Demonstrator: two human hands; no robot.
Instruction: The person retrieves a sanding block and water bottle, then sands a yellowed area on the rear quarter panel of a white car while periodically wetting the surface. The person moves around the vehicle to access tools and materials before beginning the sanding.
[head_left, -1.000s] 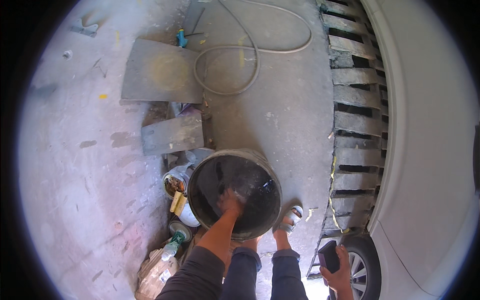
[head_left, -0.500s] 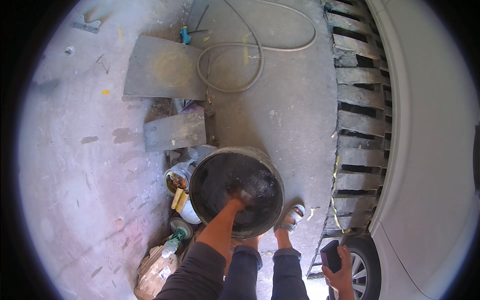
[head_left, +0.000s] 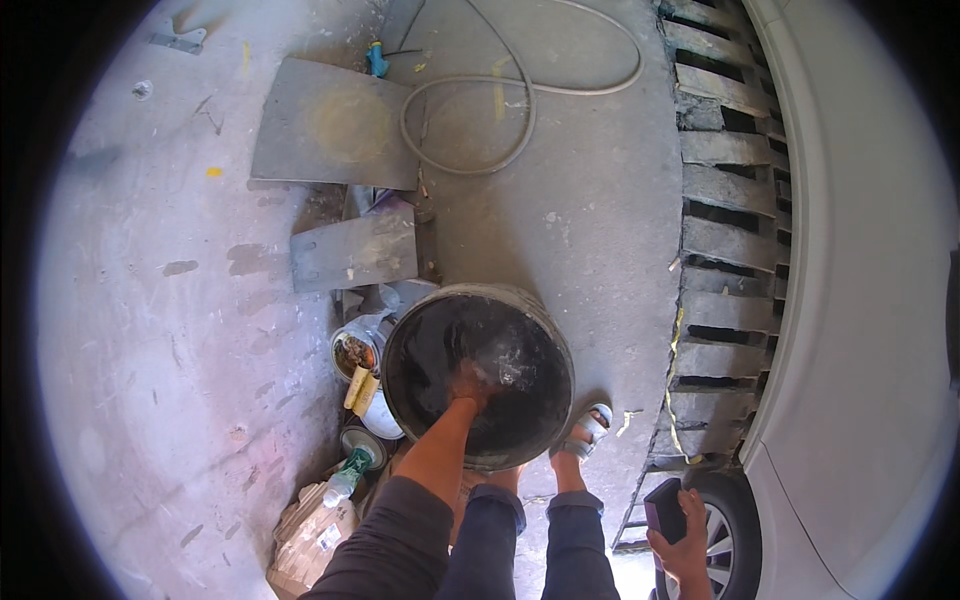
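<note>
A large round black tub (head_left: pixel 562 345) of dark water stands in front of my feet. My left hand (head_left: pixel 470 388) is dipped in the water near the tub's middle. Its fingers are under the surface, so what they hold, if anything, is hidden. White foam or glare (head_left: pixel 512 368) shows on the water to the right of that hand. At the lower right, apart from the tub, my right hand (head_left: pixel 684 535) is closed around a dark rectangular block (head_left: pixel 664 510) with a purplish side face.
Left of the tub crowd an open can (head_left: pixel 354 352), a yellow piece (head_left: pixel 361 391), a plastic bottle (head_left: pixel 346 478) and flattened cardboard (head_left: pixel 310 540). Grey panels (head_left: pixel 335 125) lean beyond them, beside a looped hose (head_left: pixel 530 110). A white car (head_left: pixel 860 300) and a slatted floor grate (head_left: pixel 730 240) flank the right.
My left hand has shifted slightly to the left in the water, and the pattern on the surface has changed. The right hand still grips the block.
</note>
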